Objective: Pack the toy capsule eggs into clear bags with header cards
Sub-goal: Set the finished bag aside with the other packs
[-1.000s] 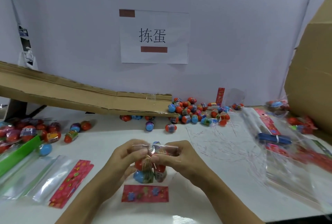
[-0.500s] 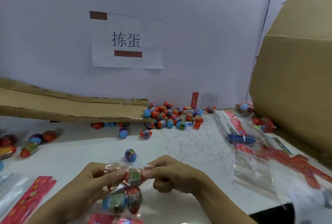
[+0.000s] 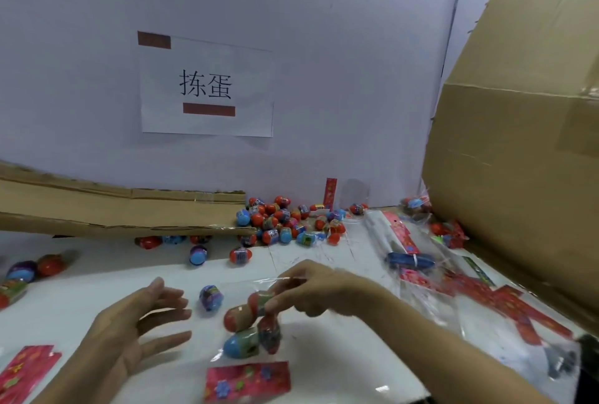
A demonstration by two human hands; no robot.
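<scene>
Head view showed the right hand (image 3: 319, 290) alone pinching the top of the clear plastic bag of orange and blue capsule eggs (image 3: 251, 322) above the white table (image 3: 97, 280), the left hand (image 3: 142, 325) spread empty; a slack pinch could spill them.

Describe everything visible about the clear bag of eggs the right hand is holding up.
The clear bag is thin, glossy plastic, crinkled, with its open top edge pinched by the right hand, which lifts it above the white table. It hangs tilted and holds several capsule eggs: red-orange ones above, a blue-and-green one lowest; the exact count is blurred. No header card is on it. A red header card lies flat on the table just below. The left hand is apart, fingers spread.
</scene>
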